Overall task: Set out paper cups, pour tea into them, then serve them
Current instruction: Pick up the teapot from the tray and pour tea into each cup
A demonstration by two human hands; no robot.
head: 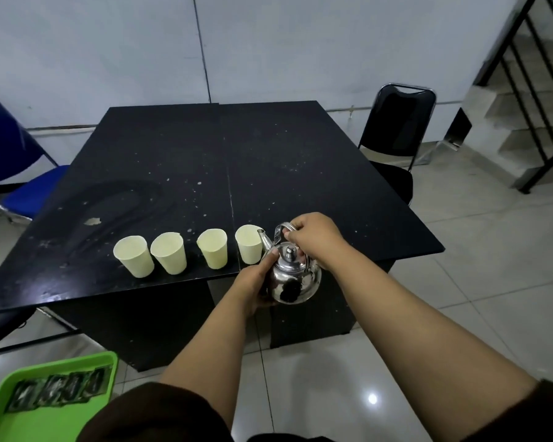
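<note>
Several pale yellow paper cups stand upright in a row near the front edge of the black table [173, 161]: the leftmost cup [134, 256], then others, and the rightmost cup [249, 244]. A shiny steel teapot [292, 279] hangs over the table's front edge, its spout at the rim of the rightmost cup. My right hand [313, 237] grips the teapot's handle from above. My left hand [256, 282] cups the pot's left side, thumb up near the lid. Whether tea is flowing cannot be told.
A green tray [50, 419] with dark packets sits at the lower left. A blue chair [16, 173] stands left of the table, a black chair [396, 132] at the far right corner. A staircase with black railing [524, 90] rises at the right.
</note>
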